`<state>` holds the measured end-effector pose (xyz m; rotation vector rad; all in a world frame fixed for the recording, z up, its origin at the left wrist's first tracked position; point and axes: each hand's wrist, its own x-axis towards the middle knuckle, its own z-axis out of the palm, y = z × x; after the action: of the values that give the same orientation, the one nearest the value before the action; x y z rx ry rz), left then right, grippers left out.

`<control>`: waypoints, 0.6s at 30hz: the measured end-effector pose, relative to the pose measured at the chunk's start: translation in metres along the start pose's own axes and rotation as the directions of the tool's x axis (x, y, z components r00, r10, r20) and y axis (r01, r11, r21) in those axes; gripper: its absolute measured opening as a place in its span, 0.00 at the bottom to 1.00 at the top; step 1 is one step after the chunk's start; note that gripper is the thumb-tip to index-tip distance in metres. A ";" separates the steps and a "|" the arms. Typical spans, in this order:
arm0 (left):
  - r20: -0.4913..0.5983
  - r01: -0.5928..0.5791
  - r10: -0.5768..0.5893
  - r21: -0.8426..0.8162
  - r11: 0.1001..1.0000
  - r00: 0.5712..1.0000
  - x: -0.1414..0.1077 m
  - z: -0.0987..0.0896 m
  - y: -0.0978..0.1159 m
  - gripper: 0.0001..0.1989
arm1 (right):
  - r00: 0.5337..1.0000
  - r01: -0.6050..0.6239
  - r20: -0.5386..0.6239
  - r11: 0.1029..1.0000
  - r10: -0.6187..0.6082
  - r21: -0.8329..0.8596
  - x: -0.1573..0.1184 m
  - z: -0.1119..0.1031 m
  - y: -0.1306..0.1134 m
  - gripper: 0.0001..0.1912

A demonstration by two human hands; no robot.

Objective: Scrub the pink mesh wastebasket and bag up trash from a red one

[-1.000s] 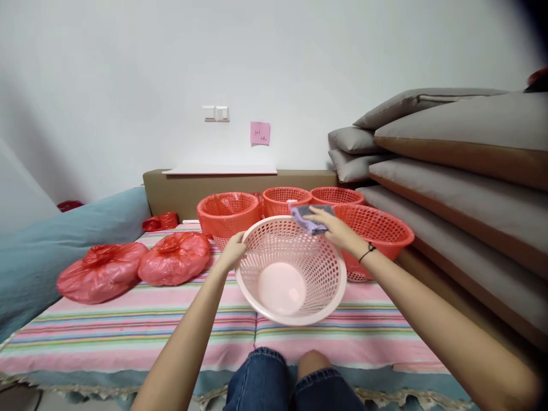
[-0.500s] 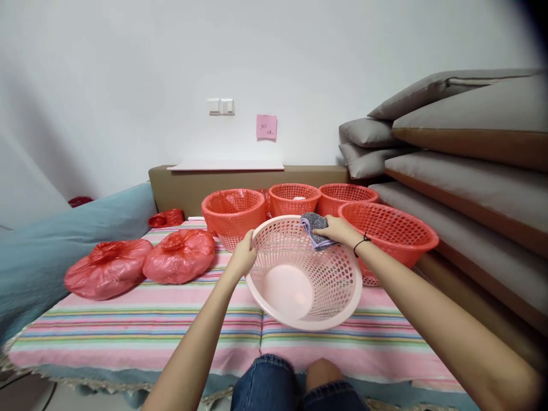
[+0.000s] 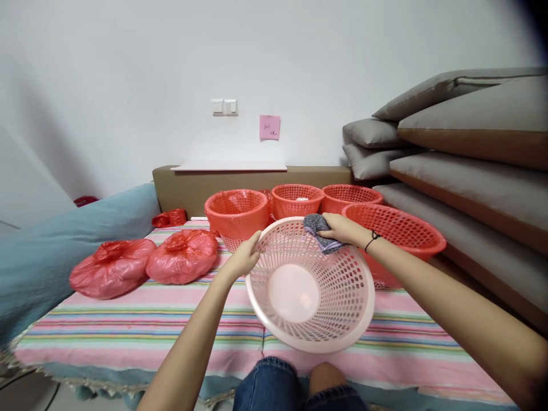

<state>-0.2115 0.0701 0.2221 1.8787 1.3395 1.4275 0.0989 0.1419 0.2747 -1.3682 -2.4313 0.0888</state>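
A pale pink plastic basket (image 3: 295, 294) with a perforated wall is tilted toward me above the striped cover. My left hand (image 3: 246, 257) is closed on its rim at the left; part of the fingers is hidden behind the rim. At the far right part of the rim, my right hand (image 3: 340, 228) grips a folded grey cloth (image 3: 321, 233) with lilac edging. The cloth lies against the rim and the upper inner wall. Just behind stand a red basket (image 3: 394, 228) at the right and a red basket lined with a red bag (image 3: 235, 212) at the left.
Two tied red plastic bags (image 3: 182, 257) lie on the striped cover (image 3: 141, 319) at left. Two more red baskets (image 3: 297, 200) stand along the backrest (image 3: 205, 180). Grey cushions (image 3: 471, 171) are stacked at right; a blue armrest (image 3: 85, 240) borders the left.
The pink basket has tipped further toward me and come slightly nearer and lower. My right hand has slid the cloth a little to the right with the rim. The view has shifted slightly.
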 end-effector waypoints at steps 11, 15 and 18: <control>0.003 -0.012 0.013 -0.068 0.998 1.000 -0.026 0.026 0.028 0.34 | 0.998 -0.029 -0.054 0.999 0.027 -0.027 0.003 0.002 -0.024 0.13; -0.115 0.026 -0.043 -0.143 0.989 0.992 -0.037 0.022 0.016 0.33 | 0.986 -0.159 -0.044 0.987 0.160 0.021 -0.013 0.002 -0.018 0.15; -0.213 0.049 -0.075 -0.126 0.991 0.974 -0.046 0.015 0.006 0.30 | 0.960 -0.275 -0.028 0.959 0.277 0.074 -0.039 0.004 -0.011 0.15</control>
<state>-0.1951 0.0305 0.1988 1.6282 1.3643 1.6807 0.1069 0.1043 0.2626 -1.6528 -2.1701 0.2122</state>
